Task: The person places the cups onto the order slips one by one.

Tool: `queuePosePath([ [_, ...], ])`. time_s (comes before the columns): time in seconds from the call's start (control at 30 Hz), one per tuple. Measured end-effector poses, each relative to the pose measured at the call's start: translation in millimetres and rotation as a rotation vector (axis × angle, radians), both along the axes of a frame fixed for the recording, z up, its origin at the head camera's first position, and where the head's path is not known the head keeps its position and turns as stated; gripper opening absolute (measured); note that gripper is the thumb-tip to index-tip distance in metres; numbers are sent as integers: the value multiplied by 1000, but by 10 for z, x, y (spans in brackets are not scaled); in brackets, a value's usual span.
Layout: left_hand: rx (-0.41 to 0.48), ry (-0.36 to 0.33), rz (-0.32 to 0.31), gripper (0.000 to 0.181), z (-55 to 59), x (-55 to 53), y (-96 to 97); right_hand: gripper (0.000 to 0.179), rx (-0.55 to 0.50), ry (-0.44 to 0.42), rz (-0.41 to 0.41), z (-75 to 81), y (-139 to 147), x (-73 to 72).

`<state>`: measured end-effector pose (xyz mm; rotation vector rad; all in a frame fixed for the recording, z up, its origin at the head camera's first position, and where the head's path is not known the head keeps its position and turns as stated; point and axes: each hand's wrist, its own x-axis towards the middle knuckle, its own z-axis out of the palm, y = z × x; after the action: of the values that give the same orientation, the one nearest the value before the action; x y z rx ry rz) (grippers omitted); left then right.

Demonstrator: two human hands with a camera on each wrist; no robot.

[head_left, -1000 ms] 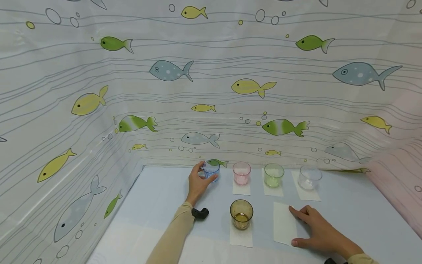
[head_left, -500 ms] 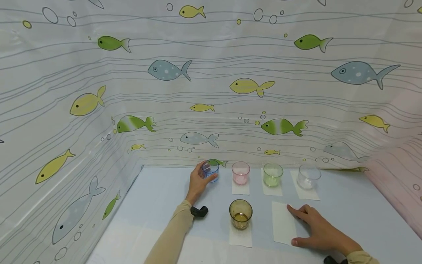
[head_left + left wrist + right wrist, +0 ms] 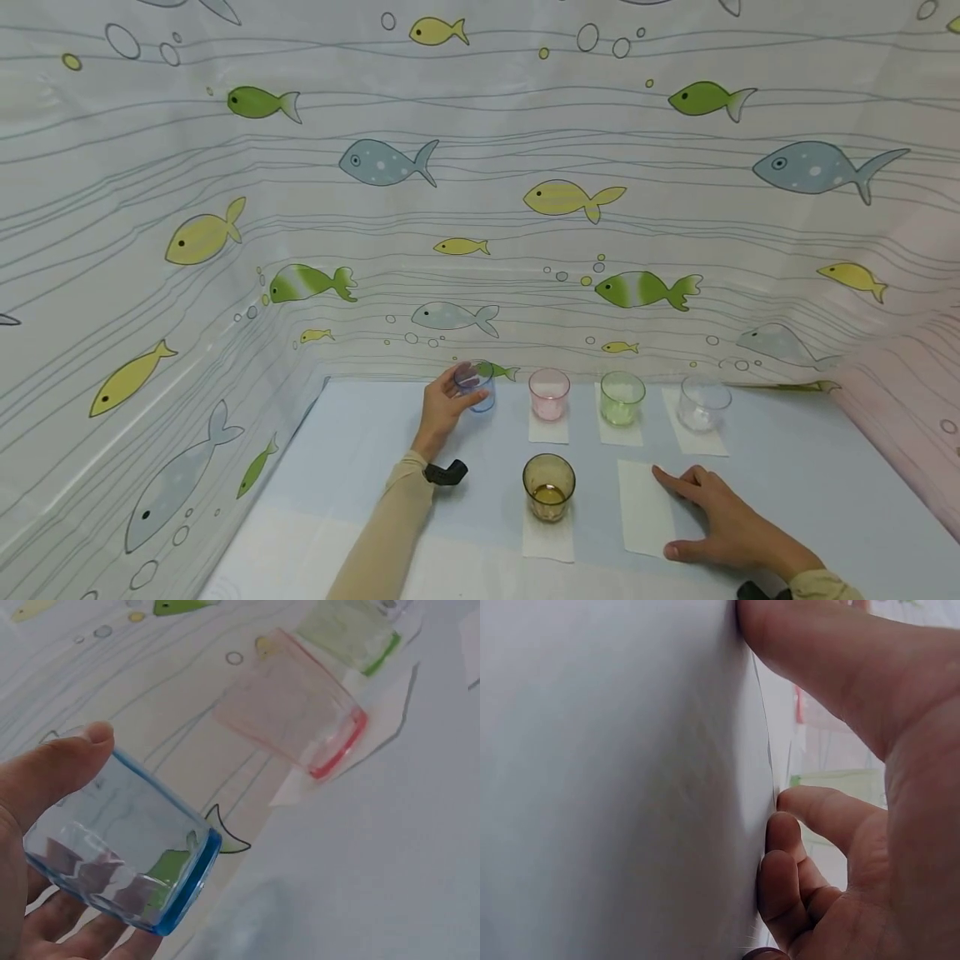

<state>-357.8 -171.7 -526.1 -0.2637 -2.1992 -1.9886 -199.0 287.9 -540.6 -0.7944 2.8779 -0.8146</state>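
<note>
In the head view my left hand (image 3: pixel 438 412) grips a clear blue glass (image 3: pixel 482 393) near the back edge of the table. The left wrist view shows the thumb on one side of this blue-based glass (image 3: pixel 142 825) and fingers round the other. Its base appears off the table, with a faint shadow nearby. My right hand (image 3: pixel 723 525) rests at the right edge of a white paper slip (image 3: pixel 643 508). Index finger and thumb are spread and touch the slip's edge area; the right wrist view shows the other fingers (image 3: pixel 780 881) bent against the table surface.
Along the back stand a pink glass (image 3: pixel 550 396), a green glass (image 3: pixel 622 400) and a colourless glass (image 3: pixel 703 404), each on a paper slip. An amber glass (image 3: pixel 549 490) stands on another slip in front. A fish-patterned curtain (image 3: pixel 465 167) encloses the table.
My left hand has shifted slightly to the left with the blue glass, which now leans a little. The right hand and the other glasses stay in place.
</note>
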Motion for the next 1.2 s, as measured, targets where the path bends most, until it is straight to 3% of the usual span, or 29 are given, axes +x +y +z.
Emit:
queuePosePath([
  [0.17, 20, 31, -35, 73, 142, 38, 26, 99, -7, -18, 2, 3, -4, -19],
  [0.33, 121, 65, -90, 70, 360, 136, 122, 101, -3, -79, -10, 4, -13, -29],
  [0.53, 222, 111, -196, 66, 677, 369, 392, 105, 14, -118, -33, 2, 3, -41],
  [0.7, 275, 144, -308, 71, 857, 590, 634, 105, 7, -128, -30, 19, 4, -47],
  [0.93, 308, 172, -419, 75, 995, 891, 930, 106, 16, -161, -35, 64, 4, -53],
  [1.2, 287, 141, -502, 75, 977, 1096, 1194, 105, 10, -193, -56, 68, -13, -62],
])
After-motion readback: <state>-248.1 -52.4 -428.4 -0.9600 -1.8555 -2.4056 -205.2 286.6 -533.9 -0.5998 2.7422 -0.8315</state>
